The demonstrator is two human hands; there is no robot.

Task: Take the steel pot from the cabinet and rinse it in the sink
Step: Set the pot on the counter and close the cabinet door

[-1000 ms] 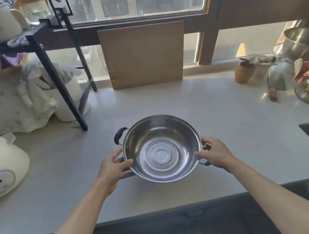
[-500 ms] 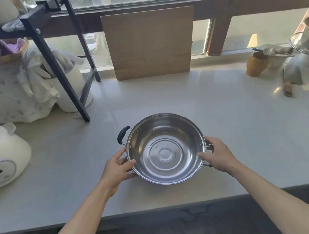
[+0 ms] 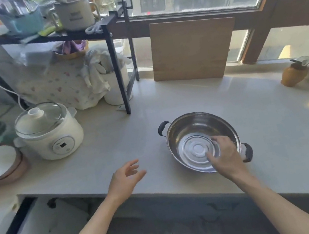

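The steel pot (image 3: pixel 202 141) stands upright on the pale worktop (image 3: pixel 263 118), near its front edge and well apart from the rice cooker (image 3: pixel 48 131) to the left and the wooden board (image 3: pixel 192 48) leaning at the window. By that, the first part of the task looks done: the pot is out of the cabinet. The rinse is still to come; no sink and no tap show in this view, and the pot looks dry, so I judge the job roughly at its midpoint. The right hand (image 3: pixel 225 156) reaches over the near rim into the bowl of the pot, fingers curled down against the inside wall, beside the black handle (image 3: pixel 247 152); whether that grip is clenched on the rim or only resting there I cannot tell. The left hand (image 3: pixel 125 176) hovers over bare worktop, released, fingers spread, holding nothing. Half a second ago both hands clasped the pot at its two sides; now the left has let go and drawn away to the left, the right has moved from the handle side to inside the rim, and the view has swung left, bringing the cooker and the black shelf rack (image 3: pixel 115 62) further into view.
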